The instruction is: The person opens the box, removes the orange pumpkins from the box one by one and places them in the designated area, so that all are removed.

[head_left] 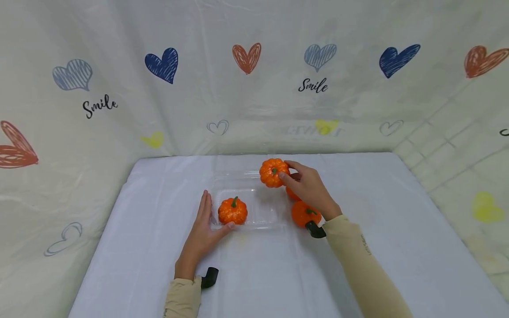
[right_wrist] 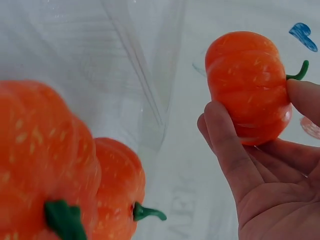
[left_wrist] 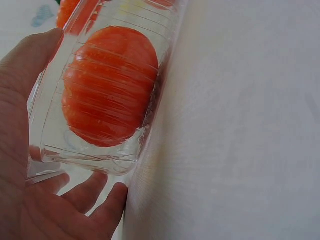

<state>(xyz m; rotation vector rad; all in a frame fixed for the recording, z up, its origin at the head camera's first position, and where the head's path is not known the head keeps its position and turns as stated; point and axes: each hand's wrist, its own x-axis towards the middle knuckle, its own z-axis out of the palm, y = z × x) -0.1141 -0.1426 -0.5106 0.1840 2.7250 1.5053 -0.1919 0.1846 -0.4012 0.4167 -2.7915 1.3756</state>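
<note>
The left hand (head_left: pixel 200 236) lies flat and open against the near left corner of the clear plastic tray (head_left: pixel 262 221), fingers straight along its wall. Inside the tray sits one small pumpkin (head_left: pixel 232 211) (green stem up). Just right of the tray two more pumpkins (head_left: pixel 303 213) rest on the white cloth (head_left: pixel 377 221). Farther back, the right hand (head_left: pixel 308 187) grips a fourth pumpkin (head_left: pixel 273 172) above the tray's far edge.

Pumpkin (right_wrist: pixel 247 85) in right hand (right_wrist: pixel 270 175)

Heart-printed "Smile" backdrop (head_left: pixel 246 88), white tablecloth (head_left: pixel 397 229)
</note>
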